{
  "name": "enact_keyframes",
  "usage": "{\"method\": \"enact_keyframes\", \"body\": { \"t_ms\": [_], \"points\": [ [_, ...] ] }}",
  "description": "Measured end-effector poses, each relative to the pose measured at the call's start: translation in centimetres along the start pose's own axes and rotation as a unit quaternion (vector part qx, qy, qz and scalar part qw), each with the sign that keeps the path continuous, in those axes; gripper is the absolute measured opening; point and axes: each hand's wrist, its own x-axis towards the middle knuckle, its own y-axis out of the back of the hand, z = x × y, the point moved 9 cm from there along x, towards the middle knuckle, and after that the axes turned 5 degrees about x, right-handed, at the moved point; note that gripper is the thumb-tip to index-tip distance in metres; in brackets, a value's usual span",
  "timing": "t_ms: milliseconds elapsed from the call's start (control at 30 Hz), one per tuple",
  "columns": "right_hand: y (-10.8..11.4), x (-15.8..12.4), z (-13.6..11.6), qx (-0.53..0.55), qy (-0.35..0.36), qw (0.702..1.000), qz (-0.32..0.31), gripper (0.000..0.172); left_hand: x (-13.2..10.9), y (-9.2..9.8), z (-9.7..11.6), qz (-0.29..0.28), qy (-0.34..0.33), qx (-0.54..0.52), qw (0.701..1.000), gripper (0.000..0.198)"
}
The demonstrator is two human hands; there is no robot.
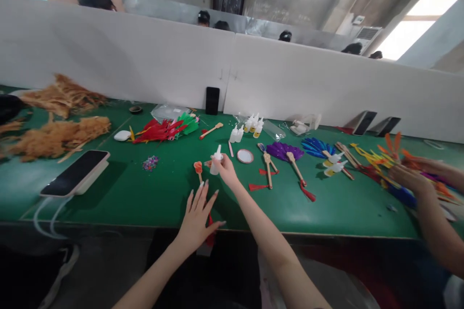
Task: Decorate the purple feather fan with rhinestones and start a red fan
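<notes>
Upright in my right hand (pixel 225 170) is a small white glue bottle (pixel 215 164) with a pointed nozzle, its fingers wrapped round the body. My left hand (pixel 198 212) lies with fingers spread over a wooden fan handle (pixel 200 178) on the green table. The handle's orange-red head (pixel 197 167) shows beyond the fingertips, and a red tassel (pixel 210 231) hangs by the table edge beneath that hand. Right of the bottle are a small round white dish (pixel 245 156) with a dark rim and a pink stick (pixel 231 148).
Several glue bottles (pixel 253 124) stand farther back. Purple feathers (pixel 284 151), blue feathers (pixel 317 146) and red feathers (pixel 159 131) lie about. A phone on a power bank (pixel 76 173) is at left. At right, a co-worker's hands (pixel 409 178) handle colourful feathers. A white partition (pixel 163 63) runs behind.
</notes>
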Motion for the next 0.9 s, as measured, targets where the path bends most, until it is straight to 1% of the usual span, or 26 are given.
{"method": "enact_keyframes", "body": {
  "t_ms": [100, 167, 333, 400, 433, 500, 533, 567, 600, 633, 667, 700, 733, 767, 800, 833, 867, 900],
  "points": [
    [-2.3, 0.4, 1.6, -0.002, -0.009, 1.000, -0.026, 0.039, -1.0, -0.8, 1.1, -0.088, -0.074, -0.025, 0.993, 0.077],
    [-2.7, 0.2, 2.0, 0.002, -0.007, 0.999, -0.032, 0.038, -1.5, -1.0, 1.2, -0.125, -0.098, -0.043, 0.986, 0.080],
    [-1.5, -0.6, 1.2, 0.015, 0.012, 0.999, -0.037, 0.035, -1.9, -0.4, 1.6, -0.186, -0.125, -0.103, 0.969, 0.086],
    [-1.0, -0.6, 0.7, 0.029, 0.019, 0.999, -0.036, 0.035, -1.7, 0.3, 1.7, -0.201, -0.143, -0.130, 0.960, 0.083],
    [-0.7, -0.5, 0.5, 0.036, 0.023, 0.998, -0.035, 0.036, -1.6, 0.8, 1.6, -0.205, -0.152, -0.146, 0.956, 0.079],
    [-0.3, -0.1, 0.1, 0.049, 0.031, 0.998, -0.030, 0.038, -0.6, 2.0, 0.8, -0.196, -0.153, -0.184, 0.951, 0.062],
    [0.0, 0.1, -0.1, 0.055, 0.036, 0.998, -0.026, 0.039, 0.4, 2.8, -0.2, -0.173, -0.136, -0.206, 0.953, 0.050],
    [0.3, 0.4, -0.4, 0.059, 0.042, 0.997, -0.020, 0.040, 1.7, 3.7, -1.5, -0.138, -0.104, -0.229, 0.958, 0.038],
    [0.6, 0.5, -0.7, 0.063, 0.050, 0.997, -0.012, 0.041, 3.3, 4.6, -3.3, -0.086, -0.050, -0.258, 0.961, 0.032],
    [0.9, 0.6, -1.1, 0.066, 0.060, 0.996, -0.005, 0.041, 4.9, 5.3, -5.4, -0.030, 0.022, -0.294, 0.955, 0.031],
    [1.1, 0.7, -1.5, 0.067, 0.071, 0.995, 0.001, 0.041, 6.3, 5.4, -7.2, 0.003, 0.096, -0.334, 0.938, 0.033],
    [1.3, 0.6, -1.9, 0.067, 0.081, 0.994, 0.005, 0.041, 7.7, 4.7, -8.3, 0.000, 0.149, -0.380, 0.913, 0.037],
    [1.4, 0.6, -2.2, 0.068, 0.090, 0.994, 0.006, 0.041, 9.2, 3.6, -8.6, -0.023, 0.181, -0.437, 0.881, 0.043],
    [1.5, 0.5, -2.6, 0.062, 0.102, 0.993, 0.006, 0.041, 10.7, 2.2, -8.1, -0.063, 0.194, -0.510, 0.835, 0.048],
    [1.6, 0.3, -3.1, 0.045, 0.122, 0.992, 0.009, 0.040, 11.9, 0.7, -7.1, -0.116, 0.208, -0.590, 0.772, 0.053],
    [1.6, 0.1, -3.7, 0.017, 0.148, 0.989, 0.012, 0.039, 13.0, -0.5, -5.5, -0.176, 0.205, -0.660, 0.701, 0.058],
    [1.7, -0.1, -4.3, -0.020, 0.178, 0.984, 0.019, 0.038, 14.0, -1.2, -4.6, -0.203, 0.213, -0.704, 0.646, 0.057],
    [1.8, -0.3, -4.8, -0.062, 0.210, 0.975, 0.027, 0.035, 15.0, -1.6, -4.2, -0.199, 0.224, -0.737, 0.606, 0.049]
  ]
}}
